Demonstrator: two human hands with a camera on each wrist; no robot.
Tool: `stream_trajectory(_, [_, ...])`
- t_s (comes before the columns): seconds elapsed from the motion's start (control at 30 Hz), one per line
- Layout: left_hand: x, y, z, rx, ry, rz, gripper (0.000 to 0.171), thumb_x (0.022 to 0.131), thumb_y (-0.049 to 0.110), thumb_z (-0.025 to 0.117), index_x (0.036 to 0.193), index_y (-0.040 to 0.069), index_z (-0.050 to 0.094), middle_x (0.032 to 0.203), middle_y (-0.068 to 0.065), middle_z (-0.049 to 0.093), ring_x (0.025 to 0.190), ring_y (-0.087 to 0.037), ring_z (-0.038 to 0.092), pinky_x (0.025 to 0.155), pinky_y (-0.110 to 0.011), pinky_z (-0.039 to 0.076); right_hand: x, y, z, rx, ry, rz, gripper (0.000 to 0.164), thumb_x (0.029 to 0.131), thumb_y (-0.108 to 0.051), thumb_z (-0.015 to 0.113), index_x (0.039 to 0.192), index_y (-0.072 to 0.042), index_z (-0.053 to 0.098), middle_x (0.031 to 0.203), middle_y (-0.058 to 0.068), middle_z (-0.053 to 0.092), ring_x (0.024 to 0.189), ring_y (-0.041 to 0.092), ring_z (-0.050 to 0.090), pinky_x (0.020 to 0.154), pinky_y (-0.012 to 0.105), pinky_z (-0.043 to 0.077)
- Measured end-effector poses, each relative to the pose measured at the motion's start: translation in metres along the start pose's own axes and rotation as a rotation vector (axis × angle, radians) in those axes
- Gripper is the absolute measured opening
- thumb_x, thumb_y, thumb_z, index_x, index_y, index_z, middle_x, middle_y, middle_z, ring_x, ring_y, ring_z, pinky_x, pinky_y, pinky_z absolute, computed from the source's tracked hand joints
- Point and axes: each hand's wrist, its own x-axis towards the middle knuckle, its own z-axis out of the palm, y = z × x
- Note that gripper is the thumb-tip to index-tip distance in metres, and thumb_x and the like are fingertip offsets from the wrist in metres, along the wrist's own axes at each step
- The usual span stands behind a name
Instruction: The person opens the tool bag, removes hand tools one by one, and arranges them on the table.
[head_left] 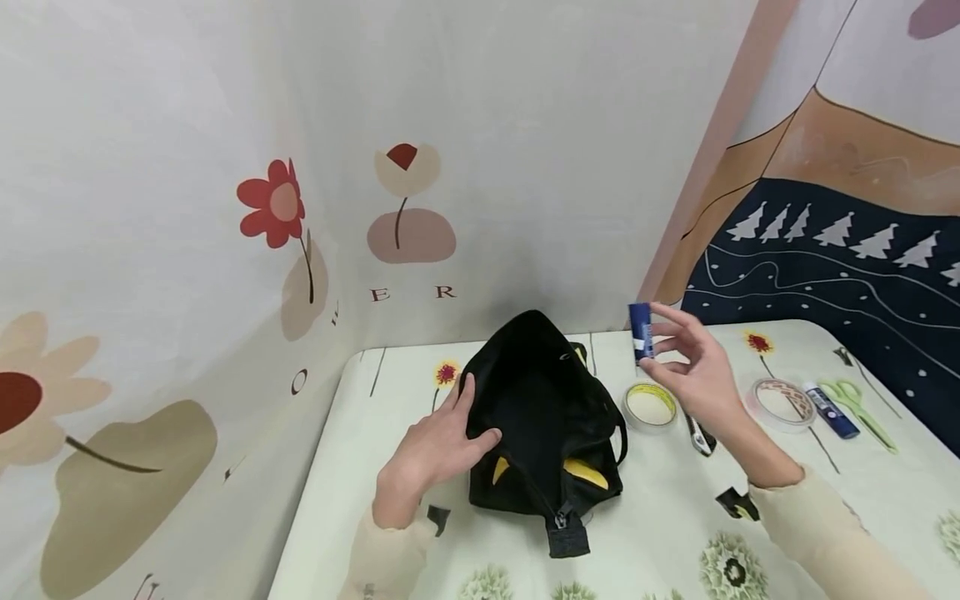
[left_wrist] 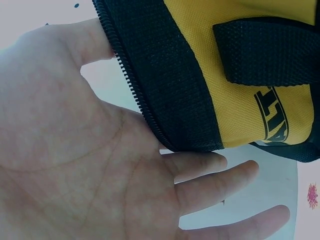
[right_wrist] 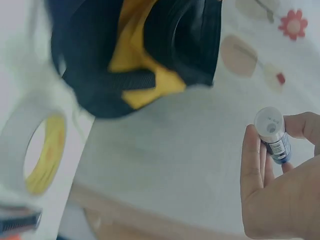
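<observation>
A black and yellow zippered tool bag (head_left: 540,467) stands on the table with its mouth wide apart, its dark inside facing up. My left hand (head_left: 438,442) pinches the left rim of the bag between thumb and fingers; in the left wrist view, several fingers of this hand (left_wrist: 125,165) stretch out below the zipper edge. My right hand (head_left: 693,371) holds up a small blue glue stick (head_left: 641,333) to the right of the bag, apart from it. In the right wrist view the white end of the glue stick (right_wrist: 270,122) shows between thumb and fingers.
Right of the bag lie a roll of tape (head_left: 650,405) with a yellow core and a box cutter (head_left: 701,437), partly behind my right arm. Farther right are another tape roll (head_left: 782,403), a second glue stick (head_left: 831,410) and green scissors (head_left: 858,408). A printed cloth wall (head_left: 540,167) rises behind.
</observation>
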Motion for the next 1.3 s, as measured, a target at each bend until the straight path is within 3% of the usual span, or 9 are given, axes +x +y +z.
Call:
stream_trajectory(0.2, [-0.002,0.000,0.001,-0.007,-0.003,-0.004,0.096,0.106,0.047,0.066,0.179,0.007,0.017,0.181,-0.023,0.024,0.047,-0.020,0.041,0.053,-0.034,0.033,-0.003,0.019,-0.036,-0.081,0.090,-0.004,0.082,0.096,0.020,0.070,0.168,-0.015,0.050,0.126,-0.015,0.065,0.102,0.003,0.066,0.082,0.012,0.056])
stream_trajectory(0.53, [-0.004,0.002,0.001,-0.006,-0.003,-0.004,0.096,0.107,0.047,0.066,0.179,0.007,0.017,0.181,-0.023,0.025,0.047,-0.019,0.039,0.052,-0.033,0.031,-0.020,0.045,-0.094,-0.194,0.242,0.089,0.085,0.096,0.021,0.069,0.168,-0.021,0.052,0.122,-0.027,0.063,0.101,-0.005,0.063,0.084,0.006,0.052])
stream_trajectory(0.93, [-0.007,0.000,0.001,0.002,0.003,-0.017,0.096,0.106,0.047,0.066,0.179,0.008,0.017,0.181,-0.022,0.025,0.048,-0.022,0.042,0.053,-0.035,0.033,-0.043,0.067,-0.147,-0.297,0.340,0.179,0.084,0.096,0.019,0.069,0.166,-0.025,0.053,0.119,-0.037,0.059,0.097,-0.013,0.059,0.084,0.000,0.044])
stream_trajectory(1.1, [-0.007,0.000,0.002,0.001,0.004,-0.018,0.096,0.106,0.047,0.066,0.179,0.008,0.016,0.181,-0.022,0.025,0.050,-0.023,0.048,0.054,-0.035,0.034,-0.046,0.078,-0.167,-0.444,0.377,0.248,0.082,0.099,0.013,0.070,0.169,-0.025,0.049,0.115,-0.041,0.050,0.094,-0.019,0.052,0.082,0.000,0.040])
stream_trajectory(1.23, [-0.006,0.001,0.003,0.002,0.005,-0.011,0.097,0.106,0.048,0.066,0.179,0.008,0.016,0.181,-0.023,0.025,0.049,-0.021,0.043,0.053,-0.034,0.033,-0.051,0.090,-0.186,-0.553,0.395,0.331,0.078,0.103,0.007,0.070,0.171,-0.021,0.045,0.120,-0.037,0.048,0.091,-0.022,0.046,0.079,0.003,0.036])
stream_trajectory(1.3, [-0.006,0.001,0.003,0.004,0.007,-0.007,0.096,0.106,0.048,0.066,0.179,0.008,0.016,0.181,-0.023,0.025,0.048,-0.021,0.043,0.053,-0.034,0.033,-0.053,0.098,-0.196,-0.594,0.391,0.354,0.077,0.102,0.007,0.070,0.171,-0.015,0.044,0.123,-0.027,0.052,0.088,-0.023,0.043,0.076,0.002,0.036])
